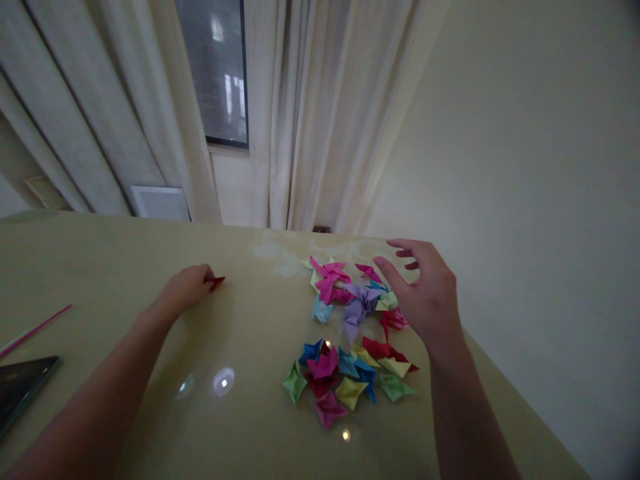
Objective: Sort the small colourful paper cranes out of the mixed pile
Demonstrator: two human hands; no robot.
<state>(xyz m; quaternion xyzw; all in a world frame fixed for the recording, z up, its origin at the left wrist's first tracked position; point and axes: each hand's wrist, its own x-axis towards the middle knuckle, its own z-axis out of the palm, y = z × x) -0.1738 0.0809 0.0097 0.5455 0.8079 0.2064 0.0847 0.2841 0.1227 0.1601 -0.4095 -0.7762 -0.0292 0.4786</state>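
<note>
My left grip (187,287) pinched a small red folded paper (217,283) down on the table (125,267), well apart from the pile of bright folded papers (325,367). My right grip (425,297) was spread wide, fingers apart, just over the pile's far side.

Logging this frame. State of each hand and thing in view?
left hand: pinching red paper piece at the table.
right hand: open, fingers spread over far paper pile.
near paper pile: loose, untouched.
pink stick: lying flat.
dark screen: flat, off.
curtains: parted, window showing.
</note>
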